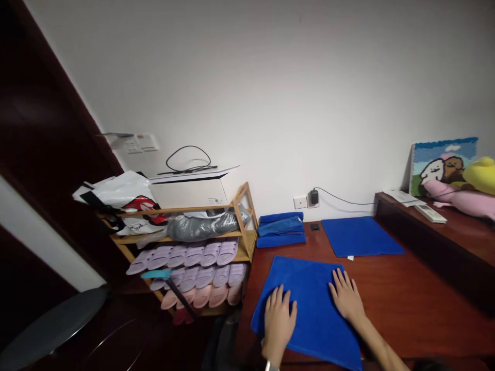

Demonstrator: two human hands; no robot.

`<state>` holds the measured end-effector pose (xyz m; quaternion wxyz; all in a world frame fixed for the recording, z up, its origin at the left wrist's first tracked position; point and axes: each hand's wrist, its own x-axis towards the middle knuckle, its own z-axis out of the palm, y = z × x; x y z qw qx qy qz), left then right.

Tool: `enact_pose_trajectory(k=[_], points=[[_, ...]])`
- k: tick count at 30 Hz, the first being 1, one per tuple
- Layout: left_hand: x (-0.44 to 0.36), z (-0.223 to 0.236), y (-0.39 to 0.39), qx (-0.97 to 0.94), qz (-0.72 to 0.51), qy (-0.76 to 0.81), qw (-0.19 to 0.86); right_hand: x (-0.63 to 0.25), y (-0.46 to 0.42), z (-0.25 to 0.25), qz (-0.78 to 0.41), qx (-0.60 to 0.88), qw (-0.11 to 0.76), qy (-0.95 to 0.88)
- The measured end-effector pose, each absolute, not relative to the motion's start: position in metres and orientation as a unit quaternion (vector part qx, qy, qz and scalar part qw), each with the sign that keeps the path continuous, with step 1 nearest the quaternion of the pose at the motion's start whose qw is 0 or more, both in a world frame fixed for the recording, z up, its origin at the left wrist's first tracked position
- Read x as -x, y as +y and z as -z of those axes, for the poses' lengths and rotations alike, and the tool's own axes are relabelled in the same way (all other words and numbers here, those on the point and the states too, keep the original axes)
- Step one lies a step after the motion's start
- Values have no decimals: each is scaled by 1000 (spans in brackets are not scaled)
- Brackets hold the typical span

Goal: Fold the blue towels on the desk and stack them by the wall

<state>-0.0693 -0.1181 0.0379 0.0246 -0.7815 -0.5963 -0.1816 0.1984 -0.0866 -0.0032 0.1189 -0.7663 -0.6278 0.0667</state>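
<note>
A blue towel [309, 304] lies spread on the dark red wooden table [406, 304] near its front edge. My left hand [279, 320] rests flat on the towel's left part, fingers stretched out and holding nothing. My right hand [347, 296] lies flat on the towel's right part, fingers spread. Behind them a stack of folded blue towels [281, 231] sits at the table's back left. Another blue towel [361, 236] lies spread flat at the back middle.
A wooden shoe rack [240, 242] with several lilac and pink slippers [193, 268] stands left of the table. A white box [189, 190] and bags sit on top. A raised shelf [444, 232] at the right holds plush toys [467, 196], a picture and a remote. A charger [314, 197] is plugged into the wall.
</note>
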Motion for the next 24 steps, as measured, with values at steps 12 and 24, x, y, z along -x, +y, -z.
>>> enact_pose_trajectory(k=[12, 24], points=[[61, -1, -85, 792, 138, -594, -38, -220, -61, -5, -122, 765, 61, -629], [62, 2, -101, 784, 151, -602, -12, -220, -33, -7, -129, 751, 90, -641]])
